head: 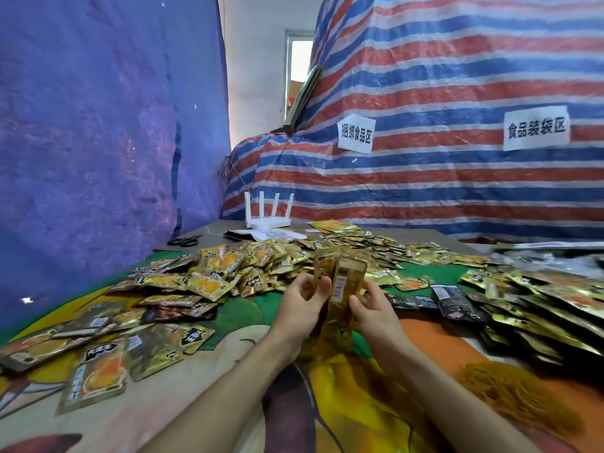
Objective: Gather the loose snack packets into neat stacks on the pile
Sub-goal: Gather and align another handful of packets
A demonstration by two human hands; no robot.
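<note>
Two hands mid-frame: left hand (302, 305), right hand (376, 313), fingers (323, 287) pinching upright gold foil snack packets (346, 279); loose packet heap (228, 266) behind.

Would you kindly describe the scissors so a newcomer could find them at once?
Find the striped tarp behind the table, then the white router at its foot. The scissors lie left of the router, black-handled, apart from the gold packets.
</note>
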